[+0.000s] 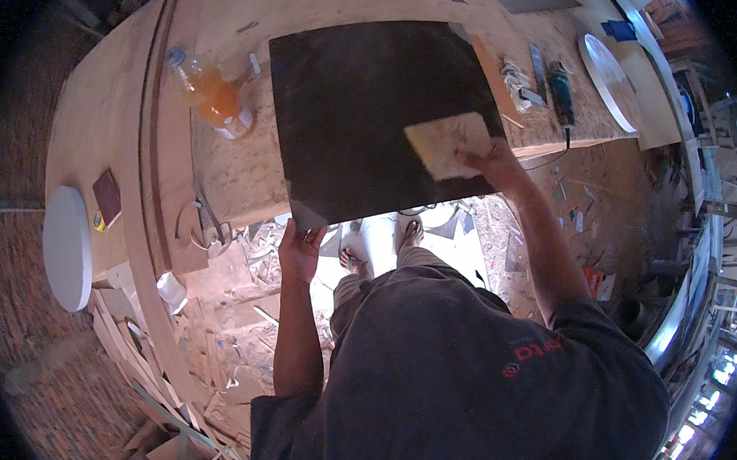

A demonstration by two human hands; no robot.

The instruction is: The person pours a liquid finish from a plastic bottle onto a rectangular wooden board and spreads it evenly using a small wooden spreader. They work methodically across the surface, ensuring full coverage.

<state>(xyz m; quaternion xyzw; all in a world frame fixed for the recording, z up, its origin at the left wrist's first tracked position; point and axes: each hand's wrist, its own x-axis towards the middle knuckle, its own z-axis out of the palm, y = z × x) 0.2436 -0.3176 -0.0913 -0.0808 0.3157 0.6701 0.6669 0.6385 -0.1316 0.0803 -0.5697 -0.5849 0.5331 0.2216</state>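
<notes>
A large black rectangular panel (pixel 369 103) lies on the wooden workbench, its near edge jutting past the front of the bench. At the panel's near left corner, my left hand (pixel 301 251) grips the edge between thumb and fingers. My right hand (pixel 493 165) is closed on a flat, squarish tan piece (pixel 443 141), slightly blurred, over the panel's near right part. Whether this piece is a pad, a sheet or thin wood I cannot tell, nor whether it touches the black surface.
A bottle of orange drink (pixel 213 100) stands left of the panel. To the right are a crumpled whitish cloth (pixel 514 78), a teal corded power tool (pixel 561 96) and a white round disc (pixel 608 83). Another white disc (pixel 67 248) is far left. Scraps litter the floor (pixel 231 323).
</notes>
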